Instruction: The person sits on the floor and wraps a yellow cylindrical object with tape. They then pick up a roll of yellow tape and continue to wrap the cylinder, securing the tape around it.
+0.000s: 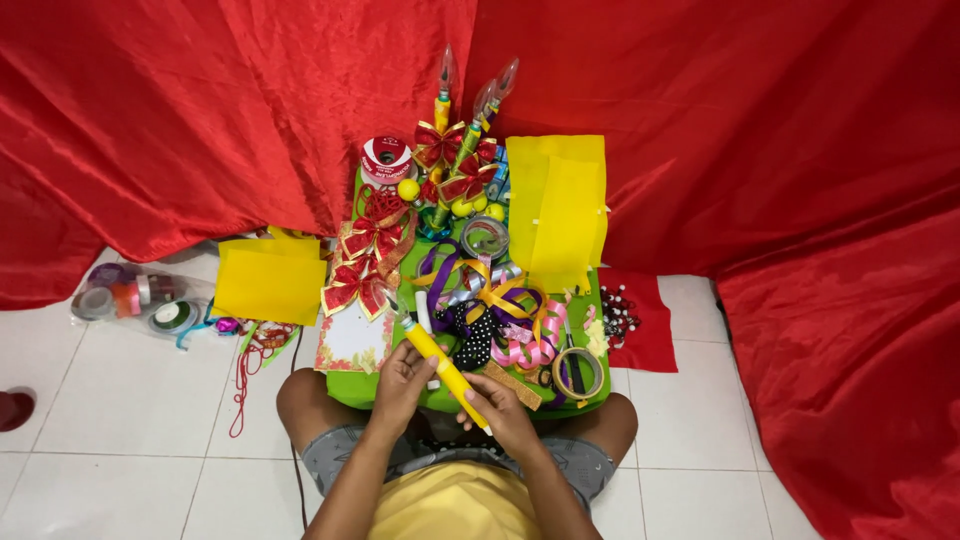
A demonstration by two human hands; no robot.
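Both my hands hold a yellow stick-shaped candle lamp [446, 371] with a clear bulb tip at its far end, slanting from upper left to lower right over the near edge of a green tray [352, 390]. My left hand [400, 382] grips its middle from the left. My right hand [503, 409] grips the lower end near my lap. Just beyond lie tangled ribbons [495, 310] in purple, gold, pink and polka-dot black.
Red-and-gold bows [362, 250], a red ribbon spool [387, 158], more lamp sticks [442, 100] and yellow sheets [558, 205] fill the tray. Tape rolls [578, 370], a decorated card [352, 340], another yellow sheet [268, 280] and a bag of spools [135, 298] lie around. Red cloth hangs behind.
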